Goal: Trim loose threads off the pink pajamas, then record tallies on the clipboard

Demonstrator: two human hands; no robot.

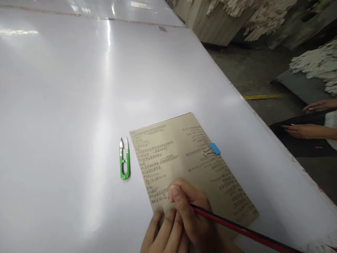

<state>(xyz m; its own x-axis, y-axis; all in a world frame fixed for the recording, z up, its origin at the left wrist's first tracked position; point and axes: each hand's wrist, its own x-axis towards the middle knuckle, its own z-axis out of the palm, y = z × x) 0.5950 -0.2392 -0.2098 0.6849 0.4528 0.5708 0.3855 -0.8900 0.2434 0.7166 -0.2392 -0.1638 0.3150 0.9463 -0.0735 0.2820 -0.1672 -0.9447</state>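
Note:
A brown sheet of card (181, 133) lies on the white table, covered in handwritten lines. My right hand (196, 214) is closed around a red and black striped pencil (244, 230), its fingertips over the writing on the left half of the card. The pencil's tip is hidden behind my fingers. Pressed down at the card's lower left edge, my left hand (164, 233) has its fingers stretched out and slightly apart, partly behind the right hand. A blue binder clip (214, 149) grips the card's right edge. Green thread snips (124, 160) rest on the table left of the card.
The glossy white table (65, 105) slopes away to a right edge with floor beyond it. Past that edge, another person's hands (302, 130) rest near dark cloth. Piles of pale knitted pieces (318, 65) sit at the upper right.

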